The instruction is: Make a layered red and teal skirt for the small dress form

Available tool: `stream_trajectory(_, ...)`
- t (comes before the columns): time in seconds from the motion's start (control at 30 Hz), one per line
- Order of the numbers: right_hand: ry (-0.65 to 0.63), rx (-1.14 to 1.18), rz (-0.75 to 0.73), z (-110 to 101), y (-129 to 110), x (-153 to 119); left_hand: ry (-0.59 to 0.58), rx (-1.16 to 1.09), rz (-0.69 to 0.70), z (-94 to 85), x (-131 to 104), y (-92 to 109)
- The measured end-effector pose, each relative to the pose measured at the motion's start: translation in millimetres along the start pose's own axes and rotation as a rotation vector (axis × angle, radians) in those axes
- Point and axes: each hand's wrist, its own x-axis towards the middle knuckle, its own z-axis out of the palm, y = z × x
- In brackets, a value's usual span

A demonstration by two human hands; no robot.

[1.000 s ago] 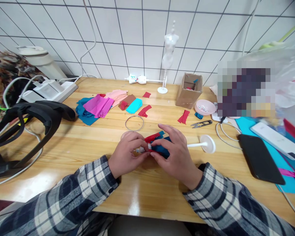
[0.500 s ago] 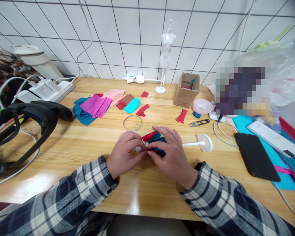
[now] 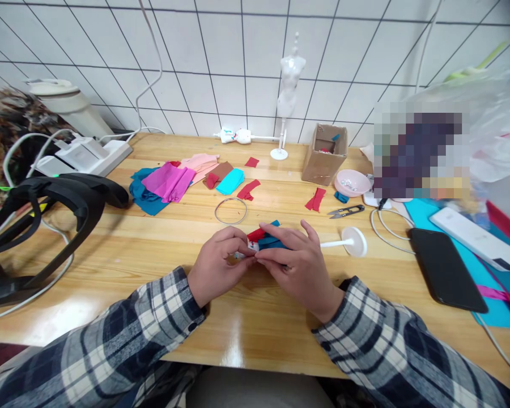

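Near the front middle of the table a small white mannequin lies on its side, wrapped in red cloth (image 3: 255, 234) and blue cloth (image 3: 272, 242); its round white base (image 3: 354, 242) points right. My left hand (image 3: 221, 262) is at its left end, thumb and fingertips pinched together. My right hand (image 3: 301, 263) lies over the blue cloth, thumb and index finger pinched against the left fingertips, other fingers raised. What the fingertips pinch is too small to make out. Beyond my hands lies a metal ring (image 3: 230, 211).
Cloth pieces (image 3: 168, 181), an upright mannequin (image 3: 292, 85), a cardboard box (image 3: 325, 154), a pink bowl (image 3: 352, 183) and thread snips (image 3: 346, 211) stand or lie behind. A black headset (image 3: 80, 226) is left; a phone (image 3: 446, 269) lies right.
The fingers of my right hand have shifted and lifted, showing more of the blue cloth's upper edge. The fingertips of both hands remain close together. The view has shifted slightly.
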Motion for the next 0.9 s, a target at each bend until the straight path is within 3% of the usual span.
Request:
stream_trajectory(0.17, 0.052, -0.086, -0.114, 0.0, -0.3, -1.6, -0.003, -0.032, 0.004, 0.0, 1.4, 0.0)
stream_trajectory(0.33, 0.103, -0.114, -0.108, 0.6, 0.6, -0.4, -0.005, -0.045, 0.037, 0.4, 0.0, -3.4)
stream_trajectory(0.6, 0.056, -0.090, -0.105, -6.5, 12.3, 4.8, -0.009, -0.043, -0.002, 0.9, 0.2, -6.0)
stream_trajectory(0.77, 0.045, 0.067, -0.087, -13.1, 18.8, 11.8, -0.021, -0.058, -0.004, 0.2, 0.3, -5.7)
stream_trajectory(0.9, -0.105, 0.101, -0.134, -20.7, 24.7, 38.6, -0.028, -0.065, 0.008, 1.2, -3.8, -2.8)
